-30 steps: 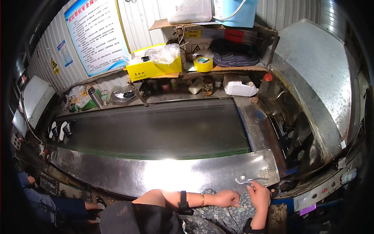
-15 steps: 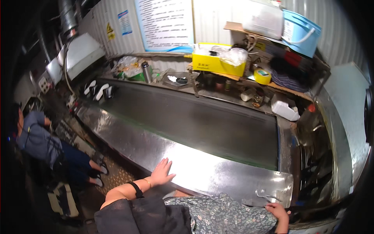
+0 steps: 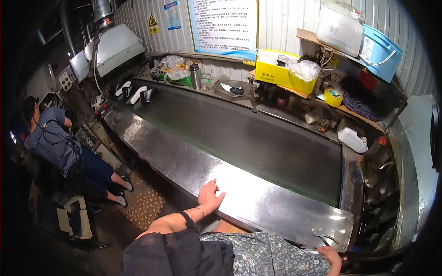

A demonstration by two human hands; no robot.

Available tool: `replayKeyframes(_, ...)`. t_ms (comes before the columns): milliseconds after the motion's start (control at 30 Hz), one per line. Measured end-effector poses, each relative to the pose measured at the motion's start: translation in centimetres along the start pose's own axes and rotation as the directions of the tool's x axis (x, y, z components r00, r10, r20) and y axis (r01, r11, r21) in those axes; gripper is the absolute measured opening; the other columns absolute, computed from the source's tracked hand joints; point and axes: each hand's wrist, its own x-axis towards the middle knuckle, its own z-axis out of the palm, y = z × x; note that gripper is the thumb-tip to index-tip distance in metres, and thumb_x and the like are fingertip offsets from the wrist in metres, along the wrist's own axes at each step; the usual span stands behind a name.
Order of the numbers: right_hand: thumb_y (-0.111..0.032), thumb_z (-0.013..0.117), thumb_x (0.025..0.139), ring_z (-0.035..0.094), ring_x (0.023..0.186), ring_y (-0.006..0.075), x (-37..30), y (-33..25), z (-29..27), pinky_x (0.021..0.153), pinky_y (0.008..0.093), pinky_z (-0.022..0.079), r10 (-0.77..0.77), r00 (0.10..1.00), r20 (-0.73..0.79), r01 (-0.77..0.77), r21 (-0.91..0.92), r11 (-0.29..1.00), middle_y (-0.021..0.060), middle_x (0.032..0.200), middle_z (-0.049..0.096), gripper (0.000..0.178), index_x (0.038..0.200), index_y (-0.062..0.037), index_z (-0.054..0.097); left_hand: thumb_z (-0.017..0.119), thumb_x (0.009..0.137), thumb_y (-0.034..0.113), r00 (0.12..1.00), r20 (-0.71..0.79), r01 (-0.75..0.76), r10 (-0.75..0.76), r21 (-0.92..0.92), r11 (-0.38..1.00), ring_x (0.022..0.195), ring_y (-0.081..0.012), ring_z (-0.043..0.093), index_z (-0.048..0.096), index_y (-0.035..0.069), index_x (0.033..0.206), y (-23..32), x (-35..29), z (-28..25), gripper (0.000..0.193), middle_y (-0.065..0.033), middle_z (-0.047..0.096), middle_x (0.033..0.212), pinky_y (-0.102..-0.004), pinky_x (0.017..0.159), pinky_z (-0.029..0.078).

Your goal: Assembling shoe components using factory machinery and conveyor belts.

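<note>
Nearest the viewer, a dark grey, floral-patterned fabric garment (image 3: 276, 250) covers the lap. The right hand (image 3: 329, 254) lies at the near edge of a long, polished silver sheet-metal desk (image 3: 170, 158), fingers bent; whether it grips anything cannot be told. Just beyond its fingers, on the right end of the desk, lies a thin, curved silver metal tool (image 3: 325, 238); contact between hand and tool cannot be made out. The left hand (image 3: 211, 198), with a gold-coloured bracelet (image 3: 200, 210) at the wrist, extends over the near edge of the desk, fingers loosely spread and grasping nothing, well apart from the tool. To the left, a co-worker (image 3: 57, 138) in a grey-blue shirt and dark blue shorts stands beyond a brown, tan-spotted patch of floor (image 3: 142, 202). Behind the desk runs a broad, dark, flat belt (image 3: 239, 142), with black-and-white footwear pieces (image 3: 136, 94) at its far left end. Along the back stand a cylindrical grey metal flask (image 3: 195, 77), a white plastic jug (image 3: 352, 136) and, higher up, a rectangular yellow cardboard box (image 3: 276, 79) and a light blue plastic bucket (image 3: 380, 53), before a white corrugated wall (image 3: 285, 23).
</note>
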Motion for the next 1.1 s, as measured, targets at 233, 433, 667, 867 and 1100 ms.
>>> replayKeyframes(233, -0.028, 0.064, 0.09, 0.063, 0.079, 0.014, -0.3, -0.4, -0.5, 0.075, 0.0299, 0.048, -0.252, 0.965, -0.066, 0.228, -0.254, 0.94, 0.0056, 0.083, 0.072, 0.03, 0.096, -0.0001, 0.075, 0.068, 0.083, 0.039, 0.99, 0.018, -0.143, 0.142, 0.118, 0.983, 0.132, -0.0358, 0.045, 0.069, 0.009, 0.068, -1.1, -0.5, 0.2, 0.034, -0.0206, 0.051, 0.143, -0.0461, 0.11, 0.033)
replayKeyframes(433, -0.029, 0.059, 0.092, 0.064, 0.079, 0.0165, -0.6, -1.6, -0.1, 0.076, 0.0317, 0.048, -0.319, 0.945, -0.076, 0.278, -0.328, 0.903, 0.0083, 0.083, 0.072, 0.032, 0.094, -0.0003, 0.075, 0.062, 0.089, 0.039, 0.977, 0.157, -0.161, 0.146, 0.084, 0.983, 0.135, -0.0389, 0.04, 0.07, 0.009, 0.101, -0.3, 0.0, 0.1, 0.033, -0.0222, 0.044, 0.148, -0.0506, 0.112, 0.03)
replayKeyframes(667, -0.027, 0.058, 0.093, 0.064, 0.079, 0.0174, -1.6, -0.3, 0.1, 0.076, 0.032, 0.048, -0.377, 0.911, -0.164, 0.321, -0.292, 0.901, 0.0086, 0.084, 0.073, 0.031, 0.093, -0.0008, 0.075, 0.044, 0.099, 0.048, 0.783, 0.516, -0.488, 0.346, 0.167, 0.857, 0.141, -0.0608, 0.012, 0.03, 0.01, 0.153, 3.2, -2.1, 3.7, 0.068, -0.0349, 0.02, 0.155, -0.0644, 0.116, 0.012)
replayKeyframes(867, -0.026, 0.057, 0.094, 0.065, 0.079, 0.0182, -2.0, 1.0, 0.2, 0.076, 0.0322, 0.048, -0.416, 0.875, -0.247, 0.355, -0.256, 0.899, 0.0088, 0.084, 0.073, 0.031, 0.093, -0.0012, 0.075, 0.038, 0.095, 0.064, 0.73, 0.581, -0.532, 0.359, 0.155, 0.832, 0.14, -0.0612, 0.014, 0.026, -0.009, 0.149, 8.6, -3.5, 1.9, 0.092, -0.0457, 0.019, 0.148, -0.0654, 0.115, 0.012)
replayKeyframes(1100, -0.023, 0.056, 0.095, 0.065, 0.079, 0.0201, -5.9, 4.5, 1.9, 0.075, 0.0342, 0.049, -0.462, 0.78, -0.421, 0.424, -0.188, 0.886, 0.0106, 0.085, 0.073, 0.029, 0.093, -0.0018, 0.075, 0.047, 0.093, 0.06, 0.53, 0.521, -0.732, 0.669, -0.118, 0.671, 0.139, -0.0622, 0.016, 0.03, -0.005, 0.149, 9.4, -3.8, 4.6, 0.087, -0.0482, 0.018, 0.146, -0.0606, 0.117, 0.013)
